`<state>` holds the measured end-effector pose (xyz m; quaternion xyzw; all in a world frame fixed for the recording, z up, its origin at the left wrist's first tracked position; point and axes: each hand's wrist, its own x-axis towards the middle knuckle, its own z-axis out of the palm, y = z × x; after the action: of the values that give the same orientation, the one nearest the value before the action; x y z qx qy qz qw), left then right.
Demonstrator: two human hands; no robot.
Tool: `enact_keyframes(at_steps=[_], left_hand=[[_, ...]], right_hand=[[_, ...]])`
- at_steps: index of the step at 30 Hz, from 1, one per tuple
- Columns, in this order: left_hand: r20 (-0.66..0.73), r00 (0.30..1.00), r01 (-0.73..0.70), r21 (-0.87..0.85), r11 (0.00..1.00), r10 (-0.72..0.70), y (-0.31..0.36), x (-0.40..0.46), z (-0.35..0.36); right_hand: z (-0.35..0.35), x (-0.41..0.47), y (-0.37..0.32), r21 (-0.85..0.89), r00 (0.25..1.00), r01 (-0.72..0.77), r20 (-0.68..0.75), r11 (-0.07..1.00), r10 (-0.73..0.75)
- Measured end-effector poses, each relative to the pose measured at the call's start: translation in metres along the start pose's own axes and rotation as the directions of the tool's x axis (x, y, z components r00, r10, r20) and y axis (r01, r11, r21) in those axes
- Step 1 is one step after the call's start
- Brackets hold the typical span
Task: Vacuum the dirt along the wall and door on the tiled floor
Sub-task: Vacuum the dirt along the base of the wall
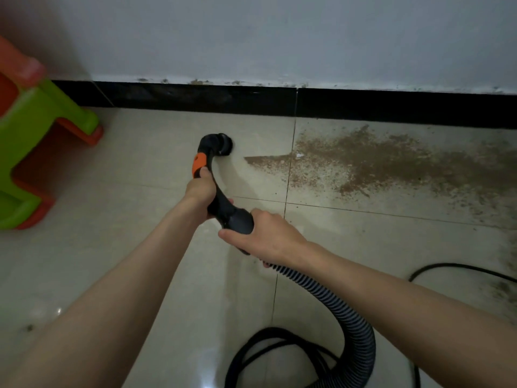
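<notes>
The left hand (200, 191) has its fingers curled tight around the curved black handle (215, 189) of the vacuum, thumb lying up along it toward the orange button (199, 163). The right hand (265, 236) is wrapped over the thicker black collar (240, 219) where the handle meets the ribbed hose (344, 312), fingers closed around it from above. Both bare forearms reach in from the bottom edge.

Beyond the left hand the handle bends down to a round black nozzle (222, 144), which sits on the pale tiled floor (134, 169), near the black skirting (195, 98) at the foot of the grey wall (279, 37). Just to the right of the nozzle begins a wide patch of brown dirt (363, 161), spread across the tiles along the skirting toward the right edge, thinner and speckled at its fringes.

The hose loops down and back from the right hand to the bottom of the view, beside a coil of black cable (279, 348); another stretch of cable lies at the right. A green and orange plastic stool (36, 130) stands at the left by the wall
</notes>
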<state>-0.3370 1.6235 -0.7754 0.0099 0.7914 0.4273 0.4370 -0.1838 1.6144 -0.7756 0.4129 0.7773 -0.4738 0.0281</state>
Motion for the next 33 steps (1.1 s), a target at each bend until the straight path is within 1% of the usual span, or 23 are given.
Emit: enact_keyframes(at_steps=[5,12,18,33], left_hand=[[0.021,1.0,0.019,-0.036,0.999,-0.018,-0.017,-0.012,-0.009],[0.086,0.996,0.031,-0.057,0.998,-0.026,-0.026,-0.033,0.005],[0.127,0.991,0.035,-0.059,0.998,-0.027,-0.025,-0.042,0.016],[0.181,0.983,0.008,0.052,0.999,-0.018,-0.023,-0.055,0.053]], right_hand=[[0.004,-0.021,-0.002,-0.078,1.0,-0.014,0.008,0.997,0.015],[-0.004,-0.047,0.007,-0.086,0.998,-0.059,-0.015,0.994,0.058],[-0.01,-0.056,0.011,-0.133,0.995,-0.087,-0.054,0.987,0.08],[-0.022,-0.072,0.036,-0.056,0.976,-0.145,-0.171,0.988,0.134]])
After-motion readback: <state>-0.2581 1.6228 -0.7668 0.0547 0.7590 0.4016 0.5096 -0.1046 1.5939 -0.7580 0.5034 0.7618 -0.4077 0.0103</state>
